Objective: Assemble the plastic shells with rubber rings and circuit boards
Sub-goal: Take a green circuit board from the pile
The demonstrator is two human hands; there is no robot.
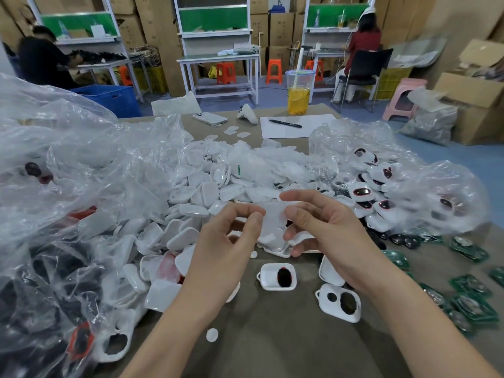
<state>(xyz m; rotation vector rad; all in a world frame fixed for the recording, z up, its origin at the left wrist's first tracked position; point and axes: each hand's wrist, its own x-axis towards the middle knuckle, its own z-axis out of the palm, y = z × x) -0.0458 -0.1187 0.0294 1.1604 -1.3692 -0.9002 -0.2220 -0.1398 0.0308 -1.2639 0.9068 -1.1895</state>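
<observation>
Head view, left hand (231,236) and right hand (330,227) both pinching one white piece (272,218), clear bag (458,186) holding red-ringed shells (362,192)

Left hand (231,236) and right hand (324,227), fingertip pinch on one blurred white piece (272,215), over heaped plastic shells (191,192); circuit boards (473,306) at right.

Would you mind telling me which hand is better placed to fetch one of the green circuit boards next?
The right hand, probably: the green circuit boards lie on its side, whereas the left hand is nearer the white plastic shells. Both pinch a translucent white piece.
</observation>
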